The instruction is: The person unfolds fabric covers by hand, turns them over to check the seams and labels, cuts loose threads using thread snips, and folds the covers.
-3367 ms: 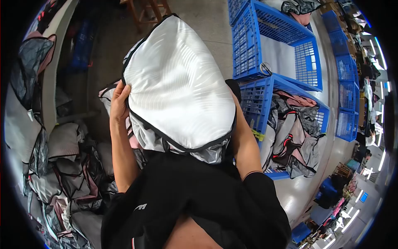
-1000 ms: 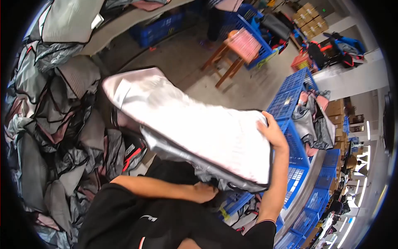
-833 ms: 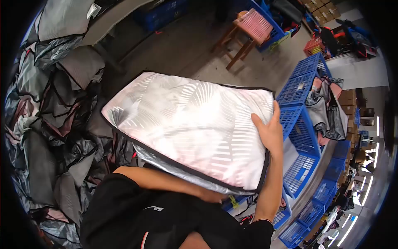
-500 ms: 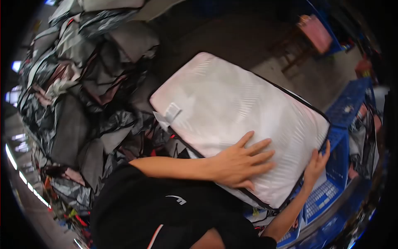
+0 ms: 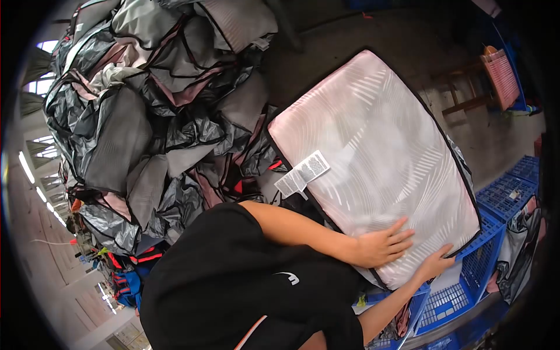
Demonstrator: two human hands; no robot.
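The left hand [image 5: 385,242] lies flat, its fingers a little spread, upon the pale patterned panel [image 5: 379,146], which extends mostly beyond this hand. The right hand [image 5: 434,265], just beside it, touches the panel's near edge; whether it grips there, I cannot tell. A white label [image 5: 312,167] lies left of the left hand

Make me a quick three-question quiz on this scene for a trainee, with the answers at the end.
1. True or false: the left hand lies on the face of the patterned piece.
2. Pick one. The main colour of the printed label at the piece's edge is:
A) blue
B) white
C) red
3. Which of the person's hands is nearer the blue crate?

Key: 1. true; 2. B; 3. the right hand.
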